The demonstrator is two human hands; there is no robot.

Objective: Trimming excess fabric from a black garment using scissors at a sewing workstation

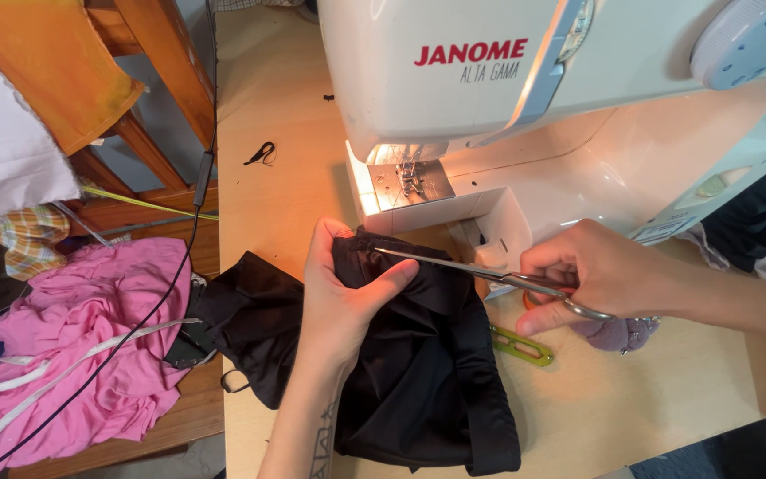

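Left hand [343, 297] pinches a fold of black fabric [427, 372], fingers clamped on it, just in front of the sewing machine [525, 115]. Right hand [596, 275] grips scissors [489, 275], fingers closed through the handles; blade tips touch the fabric at the left thumb. Fabric lies bunched on the wooden surface [268, 204], right below the machine's needle plate. Green gauge [522, 346] sits on the surface near the machine base. Pink cloth [73, 337] is well left of the machine.
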